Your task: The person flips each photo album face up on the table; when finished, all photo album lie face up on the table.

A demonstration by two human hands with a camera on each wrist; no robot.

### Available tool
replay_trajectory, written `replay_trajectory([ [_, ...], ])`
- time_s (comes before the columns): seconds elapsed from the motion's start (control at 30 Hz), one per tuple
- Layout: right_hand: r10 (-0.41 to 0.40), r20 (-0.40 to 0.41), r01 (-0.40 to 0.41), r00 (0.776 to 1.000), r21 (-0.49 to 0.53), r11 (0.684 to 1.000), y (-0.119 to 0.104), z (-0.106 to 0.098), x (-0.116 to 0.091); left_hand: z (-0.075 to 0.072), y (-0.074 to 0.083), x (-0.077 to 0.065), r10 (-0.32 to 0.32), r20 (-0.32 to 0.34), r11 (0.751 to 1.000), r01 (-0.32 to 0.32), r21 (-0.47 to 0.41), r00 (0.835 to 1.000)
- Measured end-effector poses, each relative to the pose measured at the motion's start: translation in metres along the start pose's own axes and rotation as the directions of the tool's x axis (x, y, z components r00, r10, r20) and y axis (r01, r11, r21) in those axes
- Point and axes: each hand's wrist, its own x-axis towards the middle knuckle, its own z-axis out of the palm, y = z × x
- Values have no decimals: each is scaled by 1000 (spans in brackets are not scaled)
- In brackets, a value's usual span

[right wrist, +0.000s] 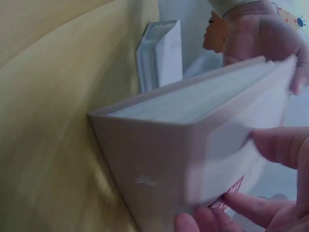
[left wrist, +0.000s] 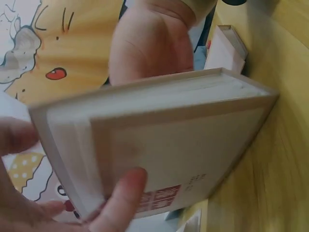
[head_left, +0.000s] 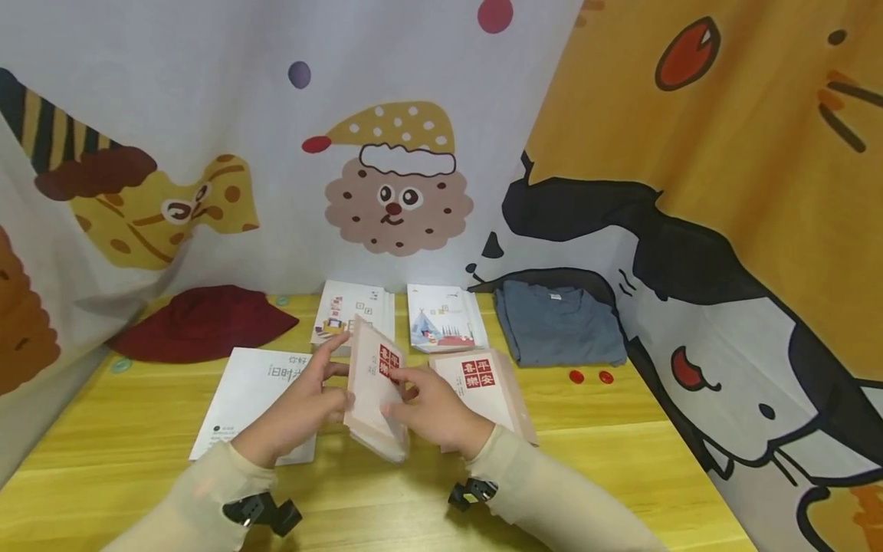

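Observation:
A pale pink hardcover book (head_left: 369, 383) with a red square print stands tilted upright between both hands, over the table. My left hand (head_left: 313, 391) grips its left side; in the left wrist view the left thumb (left wrist: 128, 191) lies across a cover near the red print. My right hand (head_left: 434, 406) holds the other side, its thumb and fingertips on the printed cover. In the right wrist view the spine (right wrist: 145, 169) and the page edges show. A matching pink book (head_left: 483, 383) lies flat on the table, partly behind the right hand.
A white book (head_left: 234, 399) lies under the left forearm. Two illustrated white books (head_left: 372, 299) (head_left: 448, 318) lie along the back. A dark red hat (head_left: 207, 326) is at back left, a folded grey-blue shirt (head_left: 559, 326) at back right. Two red discs (head_left: 576, 376) lie before the shirt.

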Motion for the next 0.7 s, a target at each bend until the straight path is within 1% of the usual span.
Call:
replay_trajectory([
  [0.07,4,22,-6,1000,70,998,-3,0,-2,1,0,0,21,42,999,-19,-39,999],
  [0.13,13,56,-23,998,189,982,-7,0,-5,3,-3,0,14,83,999,-9,-52,996],
  [0.2,15,86,-41,996,302,953,-9,0,-7,6,-6,2,-4,120,1000,7,-25,993],
  [0.23,19,91,-48,996,334,941,-9,0,-8,7,-8,3,-14,138,1000,15,-9,990],
  [0.27,15,89,-45,996,344,938,-9,1,-9,7,-10,4,-29,147,1000,28,8,989],
  [0.33,-7,67,-14,998,311,950,-7,1,-9,8,-15,5,-40,163,998,32,48,986],
  [0.4,-17,29,9,999,242,970,-4,2,-8,8,-20,7,-40,173,997,28,72,984],
  [0.47,-15,-12,17,1000,172,985,-1,1,-7,6,-25,8,-43,170,996,28,88,984],
  [0.6,37,-72,-31,997,92,995,3,-3,-8,1,-35,10,-55,139,990,36,135,989],
  [0.7,57,-95,-57,994,1,998,5,-6,-9,-1,-41,12,-97,98,980,78,182,990],
])
